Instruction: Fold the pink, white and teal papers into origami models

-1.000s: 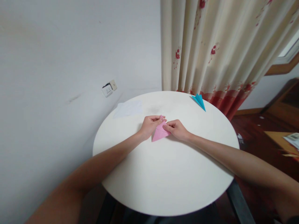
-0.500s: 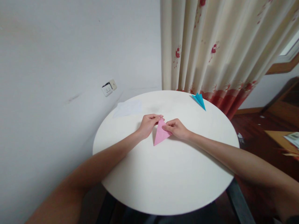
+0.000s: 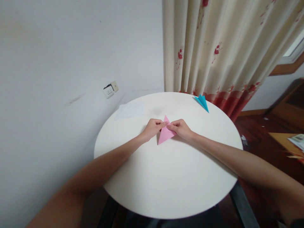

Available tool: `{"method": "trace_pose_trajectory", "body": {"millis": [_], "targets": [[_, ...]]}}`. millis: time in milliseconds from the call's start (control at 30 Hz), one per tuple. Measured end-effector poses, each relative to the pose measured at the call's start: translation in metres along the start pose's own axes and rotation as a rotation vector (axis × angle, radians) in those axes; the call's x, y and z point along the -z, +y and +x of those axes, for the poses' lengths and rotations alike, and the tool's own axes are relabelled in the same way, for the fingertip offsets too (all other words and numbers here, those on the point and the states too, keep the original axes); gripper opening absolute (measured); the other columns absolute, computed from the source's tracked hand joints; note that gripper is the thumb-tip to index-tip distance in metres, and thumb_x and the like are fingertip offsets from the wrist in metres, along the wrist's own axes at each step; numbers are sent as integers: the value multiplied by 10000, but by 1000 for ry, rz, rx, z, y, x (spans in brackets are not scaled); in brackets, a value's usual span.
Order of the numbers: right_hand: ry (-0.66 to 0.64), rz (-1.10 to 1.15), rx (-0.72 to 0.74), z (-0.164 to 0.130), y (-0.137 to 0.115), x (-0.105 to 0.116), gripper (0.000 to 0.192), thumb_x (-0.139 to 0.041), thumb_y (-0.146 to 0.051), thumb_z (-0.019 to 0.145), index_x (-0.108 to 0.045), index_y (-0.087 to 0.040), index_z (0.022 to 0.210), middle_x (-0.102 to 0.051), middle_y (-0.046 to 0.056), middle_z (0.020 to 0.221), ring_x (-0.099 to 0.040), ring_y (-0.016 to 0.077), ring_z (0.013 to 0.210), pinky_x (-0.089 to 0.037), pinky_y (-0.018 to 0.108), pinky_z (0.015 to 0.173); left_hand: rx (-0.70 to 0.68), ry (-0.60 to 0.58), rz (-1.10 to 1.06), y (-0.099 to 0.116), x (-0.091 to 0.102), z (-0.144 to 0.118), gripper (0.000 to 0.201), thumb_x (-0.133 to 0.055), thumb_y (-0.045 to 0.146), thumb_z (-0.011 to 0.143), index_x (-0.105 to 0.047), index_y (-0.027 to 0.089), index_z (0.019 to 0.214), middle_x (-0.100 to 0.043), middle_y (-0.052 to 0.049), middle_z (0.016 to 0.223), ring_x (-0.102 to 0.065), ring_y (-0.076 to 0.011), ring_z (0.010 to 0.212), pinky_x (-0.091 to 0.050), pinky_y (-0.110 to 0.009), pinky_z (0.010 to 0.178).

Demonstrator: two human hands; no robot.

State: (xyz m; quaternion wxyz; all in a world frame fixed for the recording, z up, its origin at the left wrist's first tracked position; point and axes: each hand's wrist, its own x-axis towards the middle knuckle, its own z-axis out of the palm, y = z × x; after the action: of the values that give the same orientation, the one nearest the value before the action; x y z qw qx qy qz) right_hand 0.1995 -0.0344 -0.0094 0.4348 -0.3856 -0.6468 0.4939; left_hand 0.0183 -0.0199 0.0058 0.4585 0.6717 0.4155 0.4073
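Note:
A pink sheet of folded paper [image 3: 165, 135], roughly triangular with a narrow tip pointing away from me, is held between both hands over the middle of the table. My left hand [image 3: 153, 127] pinches its left edge, thumb on top, just below the tip. From the other side my right hand [image 3: 180, 128] grips the paper's right edge, its thumb pressed on the upper face. The fingers underneath are hidden by the paper. One sharp corner points toward me, down and to the left.
The round white table [image 3: 171, 180] touches or nearly touches the wall on the left. A blue folded paper plane [image 3: 202, 103] lies near its far right edge. White paper [image 3: 130, 110] lies at the far left. Behind hangs a flowered curtain [image 3: 209, 47]; wall sockets [image 3: 108, 91] sit at left.
My left hand has slid from the paper's tip down along its left edge, so the tip now shows. The pink paper has shifted slightly right and away from me.

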Motion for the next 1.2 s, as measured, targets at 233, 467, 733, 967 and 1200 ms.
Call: {"method": "trace_pose_trajectory", "body": {"millis": [233,467,733,967,1200], "targets": [[-19,-79,-9,0,2,0,533,-686,-645,726,-507,-163,581,-348,-53,561,-256,78,551,-149,267,513,-76,128,132,-2,1,3,498,-740,590,724,-622,141,543,-547,10,541,-435,-101,529,-296,-245,518],[-5,-98,-9,2,6,4,501,-661,-608,740,-545,-149,578,-403,-35,565,-304,85,554,-194,263,515,-32,15,-64,-10,3,6,542,-682,660,764,-651,138,623,-596,-8,610,-495,-114,572,-377,-250,576],[46,-14,-5,4,5,5,540,-684,-658,693,-592,-134,594,-465,-15,576,-356,99,565,-248,274,539,4,-69,-148,-12,7,7,498,-741,609,741,-761,111,740,-706,-71,717,-589,-161,664,-453,-298,685],[29,-34,12,3,5,6,559,-670,-677,708,-563,-144,579,-442,-17,571,-340,95,561,-229,271,528,-40,48,27,-1,3,1,454,-728,558,757,-749,116,660,-662,-40,618,-519,-135,578,-370,-265,570],[-51,-57,-8,1,3,5,551,-668,-662,703,-567,-136,569,-417,-26,551,-321,87,551,-203,262,518,-33,-24,-146,-6,5,5,357,-760,485,759,-777,128,772,-710,-60,746,-591,-159,690,-440,-288,681]]}}
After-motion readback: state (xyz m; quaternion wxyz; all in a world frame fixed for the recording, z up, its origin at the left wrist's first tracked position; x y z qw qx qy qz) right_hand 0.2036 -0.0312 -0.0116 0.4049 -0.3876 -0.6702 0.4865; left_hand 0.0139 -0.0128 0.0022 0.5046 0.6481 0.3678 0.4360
